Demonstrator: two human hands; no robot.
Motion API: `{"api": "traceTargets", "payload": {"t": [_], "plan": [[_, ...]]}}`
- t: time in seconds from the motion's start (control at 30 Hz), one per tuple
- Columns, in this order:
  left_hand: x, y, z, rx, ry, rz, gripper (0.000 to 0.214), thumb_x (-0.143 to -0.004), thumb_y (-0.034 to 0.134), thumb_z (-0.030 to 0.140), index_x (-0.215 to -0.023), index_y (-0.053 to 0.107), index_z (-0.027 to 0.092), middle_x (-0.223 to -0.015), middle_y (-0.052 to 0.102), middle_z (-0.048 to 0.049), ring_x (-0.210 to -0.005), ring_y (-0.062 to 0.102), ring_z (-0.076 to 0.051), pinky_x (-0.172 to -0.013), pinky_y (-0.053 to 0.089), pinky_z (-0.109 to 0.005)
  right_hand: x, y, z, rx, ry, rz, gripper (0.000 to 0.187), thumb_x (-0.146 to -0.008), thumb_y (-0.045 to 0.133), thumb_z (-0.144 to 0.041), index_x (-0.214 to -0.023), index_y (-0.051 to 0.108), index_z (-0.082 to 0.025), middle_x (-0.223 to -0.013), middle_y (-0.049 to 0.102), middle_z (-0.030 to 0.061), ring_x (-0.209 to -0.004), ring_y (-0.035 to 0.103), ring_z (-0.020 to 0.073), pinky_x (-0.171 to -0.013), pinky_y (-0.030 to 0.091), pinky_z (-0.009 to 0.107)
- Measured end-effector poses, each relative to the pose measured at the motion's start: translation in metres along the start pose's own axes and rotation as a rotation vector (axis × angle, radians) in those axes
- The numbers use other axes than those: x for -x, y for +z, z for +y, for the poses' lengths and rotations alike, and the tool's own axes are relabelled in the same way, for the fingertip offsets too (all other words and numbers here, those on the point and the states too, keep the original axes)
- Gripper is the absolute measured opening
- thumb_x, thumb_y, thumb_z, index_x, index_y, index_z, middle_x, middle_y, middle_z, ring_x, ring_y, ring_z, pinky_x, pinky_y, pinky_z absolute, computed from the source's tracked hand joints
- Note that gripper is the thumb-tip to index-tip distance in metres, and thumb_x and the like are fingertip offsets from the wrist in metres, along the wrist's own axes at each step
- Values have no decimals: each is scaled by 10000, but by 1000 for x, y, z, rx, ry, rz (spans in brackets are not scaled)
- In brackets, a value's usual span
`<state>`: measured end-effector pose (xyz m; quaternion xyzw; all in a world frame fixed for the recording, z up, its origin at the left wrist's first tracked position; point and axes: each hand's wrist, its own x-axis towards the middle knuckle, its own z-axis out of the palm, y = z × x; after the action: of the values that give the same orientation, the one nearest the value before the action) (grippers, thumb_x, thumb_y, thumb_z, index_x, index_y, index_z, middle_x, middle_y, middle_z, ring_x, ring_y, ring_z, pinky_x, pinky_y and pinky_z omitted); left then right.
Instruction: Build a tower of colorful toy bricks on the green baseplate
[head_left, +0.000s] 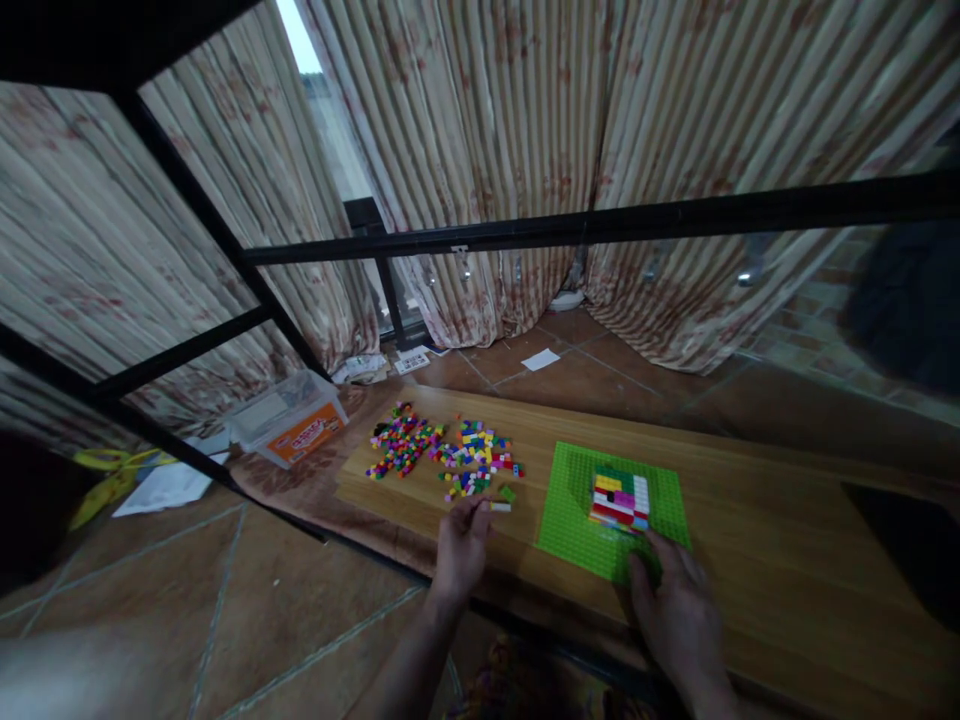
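Note:
My left hand (460,548) is closed in a pinch on a small white brick (501,507), just above the wooden board. A green brick (508,493) lies close beyond it. On the green baseplate (559,500) stands a block of stacked toy bricks (621,498) in red, yellow, white and green. My right hand (677,600) rests over the near edge of the baseplate, thumb and forefinger apart, with nothing seen between them. Its forefinger tip is near the stack's front corner; whether it touches is hard to tell.
Loose mixed bricks (480,452) and a pile of small colourful pieces (405,440) lie on the wooden board (750,500). A clear plastic box (285,415) with an orange label stands at the left. A black metal frame bar (525,232) crosses beyond, before striped curtains.

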<state>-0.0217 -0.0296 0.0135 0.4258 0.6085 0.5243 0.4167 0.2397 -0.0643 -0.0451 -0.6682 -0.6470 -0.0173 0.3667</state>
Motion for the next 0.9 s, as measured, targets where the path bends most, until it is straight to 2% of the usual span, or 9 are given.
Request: {"api": "traceTargets", "payload": {"t": [0.17, 0.3, 0.4, 0.5, 0.63, 0.77, 0.83, 0.9], "plan": [[-19, -23, -6, -514, 244, 72, 212, -864, 531, 309, -992, 661, 201, -982, 699, -58, -899, 654, -190, -796, 490, -295, 0, -1, 1, 21, -6, -4, 472, -915, 360, -469, -1200, 528, -133, -1081, 605, 151, -996, 552, 286, -870, 474, 446], [-36, -36, -3, -846, 297, 91, 228, -884, 507, 234, -1060, 652, 233, -1018, 679, -62, -878, 653, -177, -752, 474, -263, 0, 0, 3, 65, -16, -12, 502, -910, 343, -487, -1173, 545, -110, -1051, 614, 161, -983, 553, 297, -867, 474, 451], [-44, -37, -2, -932, 289, 61, 247, -882, 506, 214, -1077, 656, 241, -997, 676, -57, -874, 650, -173, -729, 464, -245, 0, 0, 3, 80, -23, -7, 512, -905, 340, -490, -1160, 551, -100, -1036, 620, 167, -968, 556, 300, -865, 473, 452], [-49, -33, -1, -918, 323, 24, 237, -885, 520, 251, -1080, 653, 251, -1019, 676, -49, -896, 645, -174, -745, 467, -247, 0, -1, 2, 82, -34, 0, 510, -904, 340, -485, -1158, 551, -96, -1033, 619, 169, -949, 562, 295, -859, 473, 444], [-64, -29, 4, -885, 397, 51, 221, -909, 489, 293, -1049, 653, 245, -993, 680, -42, -880, 640, -166, -756, 477, -247, 0, -2, 1, 96, -36, 4, 497, -902, 345, -480, -1152, 553, -105, -1015, 619, 163, -941, 562, 298, -846, 474, 443], [-99, -27, 19, -1067, 370, 76, 296, -924, 398, 198, -1076, 652, 210, -1016, 671, -75, -944, 630, -174, -809, 475, -255, 0, -1, 1, 91, -16, 2, 491, -899, 348, -486, -1141, 558, -114, -994, 624, 153, -926, 567, 294, -834, 477, 435], [-119, -26, 28, -1167, 341, 27, 322, -906, 396, 160, -1111, 643, 187, -1030, 668, -97, -940, 631, -181, -823, 475, -266, 0, -1, 2, 95, -7, 3, 495, -900, 344, -491, -1149, 555, -120, -1012, 622, 152, -936, 569, 295, -840, 475, 438], [-136, -25, 35, -1204, 338, -28, 305, -881, 418, 140, -1059, 664, 170, -995, 677, -109, -918, 636, -190, -826, 475, -277, 1, 0, 2, 102, 1, -7, 503, -903, 335, -496, -1163, 548, -121, -1033, 618, 155, -944, 568, 297, -847, 472, 446]]}}
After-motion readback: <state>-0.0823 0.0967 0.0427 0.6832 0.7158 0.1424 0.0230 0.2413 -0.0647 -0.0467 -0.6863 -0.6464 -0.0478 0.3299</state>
